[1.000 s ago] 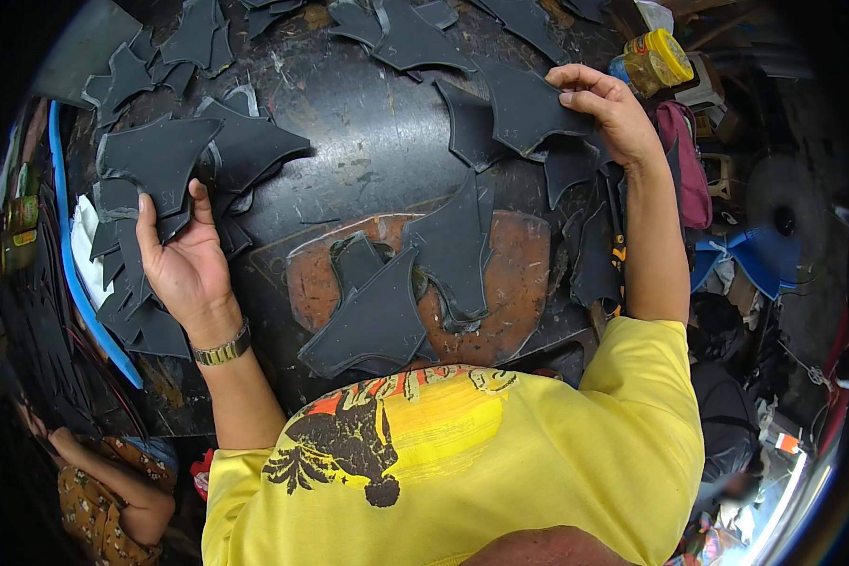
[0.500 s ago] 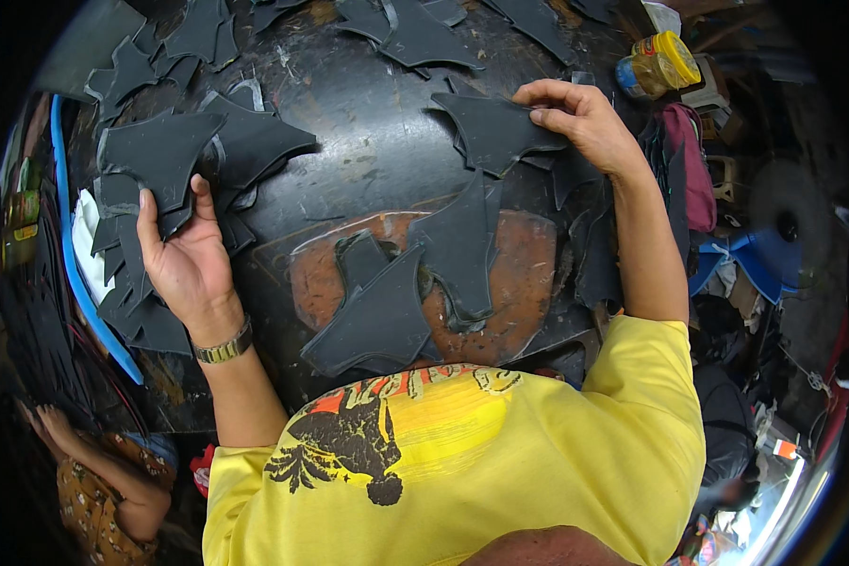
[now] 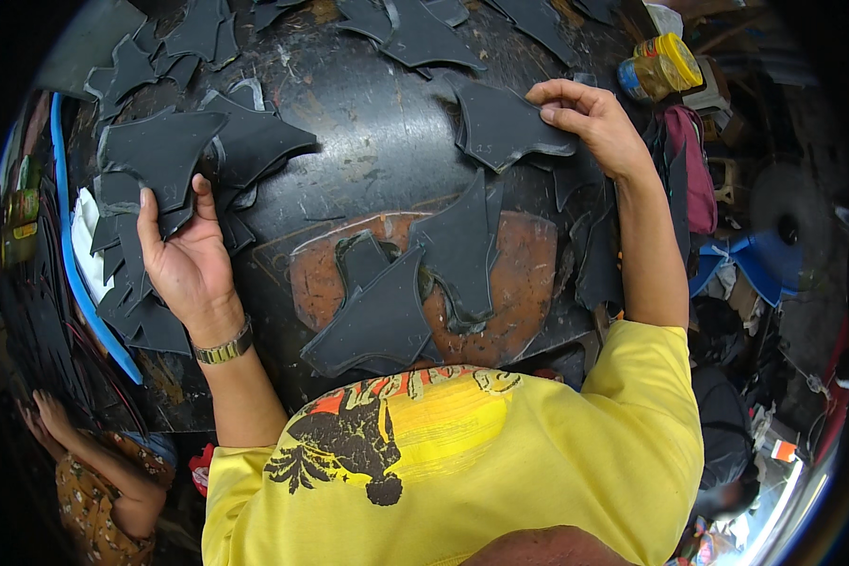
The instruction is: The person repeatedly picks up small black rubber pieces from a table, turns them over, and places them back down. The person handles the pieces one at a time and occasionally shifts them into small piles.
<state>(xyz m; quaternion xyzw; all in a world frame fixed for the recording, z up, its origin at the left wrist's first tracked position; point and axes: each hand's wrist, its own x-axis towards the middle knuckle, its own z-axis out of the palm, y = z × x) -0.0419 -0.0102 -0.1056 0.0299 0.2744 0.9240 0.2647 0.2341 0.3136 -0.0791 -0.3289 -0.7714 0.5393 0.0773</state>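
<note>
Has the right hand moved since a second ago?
Yes. The right hand has dragged a dark cut piece left, away from the yellow-lidded jar.

Workshop, we judge: scarred dark worktable (image 3: 368, 123), cut black sheet pieces (image 3: 377, 321) strewn, perhaps machinery at right.

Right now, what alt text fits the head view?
Left hand holds a stack of black cut pieces; right hand presses another black cut piece on the dark worktable, where more lie scattered.

Cut pieces (image 3: 396, 311) lie at the tabletop's (image 3: 377, 141) near centre. A stack (image 3: 160, 165) lies left; a jar (image 3: 660, 66) stands far right.
</note>
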